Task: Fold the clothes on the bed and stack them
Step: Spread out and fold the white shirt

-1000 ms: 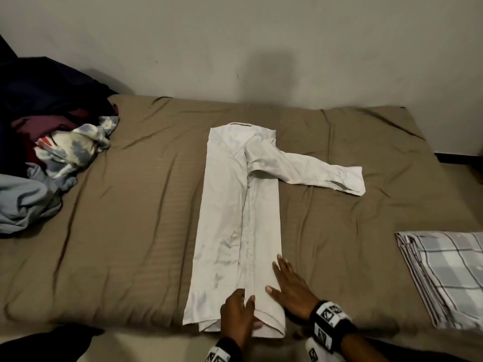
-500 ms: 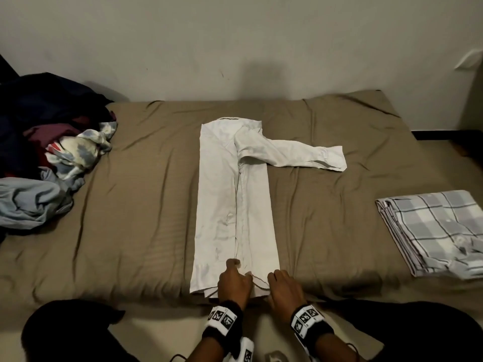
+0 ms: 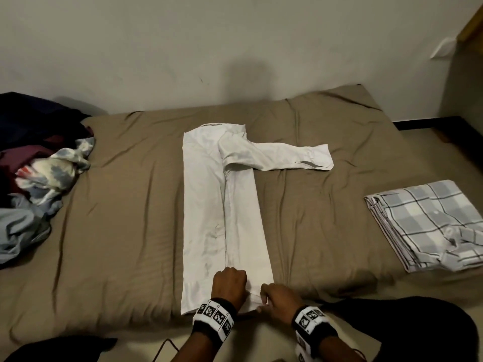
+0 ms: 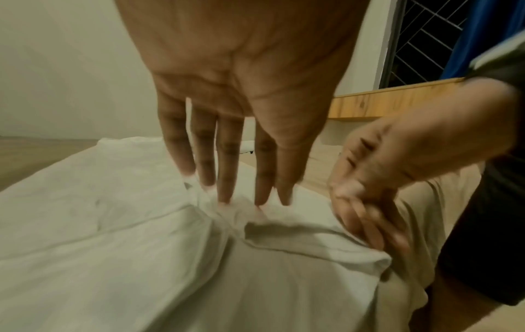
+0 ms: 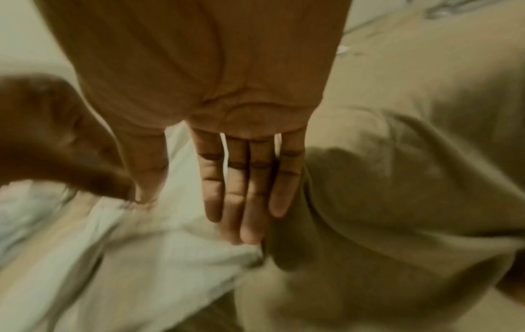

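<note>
Both hands have drawn back to the white shirt's (image 3: 224, 212) hem.

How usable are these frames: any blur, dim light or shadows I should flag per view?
Head view: dim, warm light, fairly sharp; a soft shadow falls on the wall behind the white shirt. Left wrist view: left hand in fair focus, fingertips and right hand smeared. Right wrist view: blurriest; shirt and brown bedsheet are soft, right hand's fingers readable.
</note>
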Available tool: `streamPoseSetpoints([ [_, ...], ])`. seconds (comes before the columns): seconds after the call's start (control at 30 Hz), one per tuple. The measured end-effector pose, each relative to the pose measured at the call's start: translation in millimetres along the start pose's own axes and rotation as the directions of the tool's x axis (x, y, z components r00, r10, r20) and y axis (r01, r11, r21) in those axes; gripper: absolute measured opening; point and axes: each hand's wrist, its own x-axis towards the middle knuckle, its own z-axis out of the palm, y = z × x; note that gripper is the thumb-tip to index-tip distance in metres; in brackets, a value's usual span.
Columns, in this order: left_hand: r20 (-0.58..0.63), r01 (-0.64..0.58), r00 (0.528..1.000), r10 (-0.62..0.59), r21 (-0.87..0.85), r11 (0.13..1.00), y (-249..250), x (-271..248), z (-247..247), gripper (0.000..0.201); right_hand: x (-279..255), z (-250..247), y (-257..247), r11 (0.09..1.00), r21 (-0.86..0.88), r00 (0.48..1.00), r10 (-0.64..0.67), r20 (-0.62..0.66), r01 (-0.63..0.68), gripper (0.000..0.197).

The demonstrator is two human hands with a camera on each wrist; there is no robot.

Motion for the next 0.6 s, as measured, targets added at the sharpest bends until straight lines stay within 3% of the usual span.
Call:
streamPoseSetpoints([
  [0.03, -0.011, -0.025, 1.0, 0.025, 0.025, 0.999, 0, 4, -5, 0.016, 4, -11, 6, 0.978, 0.203, 0.999, 0.047, -0.006, -0.044, 0.035],
  [0.1, -0.029, -0.022, 0.999, 0.022, 0.007, 1.0, -2, 21, -6, 0.021, 22, -44, 20, 0.82, 0.565, 0.966, 0.209, -0.154, -0.087, 0.03],
  [0.17, -0.052, -0.04, 0.998, 0.038, -0.041, 0.998, -4, 43, -2, 0.031, 52, -86, 43, 0.681, 0.727, 0.849, 0.433, -0.304, -0.087, 0.016],
  [0.23, -0.086, -0.086, 0.992, 0.087, 0.017, 0.996, -5, 50, -9, 0.03, 86, -140, 70, 0.652, 0.748, 0.695, 0.595, -0.403, -0.124, 0.007],
  [0.3, -0.136, -0.065, 0.988, 0.075, 0.077, 0.995, -9, 62, -1, 0.044, 119, -193, 100, 0.649, 0.737, 0.569, 0.684, -0.457, -0.189, 0.017],
  [0.43, -0.011, -0.08, 0.997, 0.079, -0.081, 0.994, -8, 69, 8, 0.069, 183, -282, 160, 0.662, 0.706, 0.433, 0.729, -0.53, -0.25, 0.057],
  [0.5, -0.039, -0.081, 0.996, 0.076, -0.156, 0.984, -14, 83, 24, 0.069, 214, -309, 182, 0.68, 0.685, 0.409, 0.721, -0.559, -0.262, 0.071],
  [0.6, -0.037, -0.115, 0.993, 0.109, -0.252, 0.961, -21, 88, 24, 0.076, 245, -327, 201, 0.645, 0.715, 0.443, 0.743, -0.502, -0.27, 0.077],
])
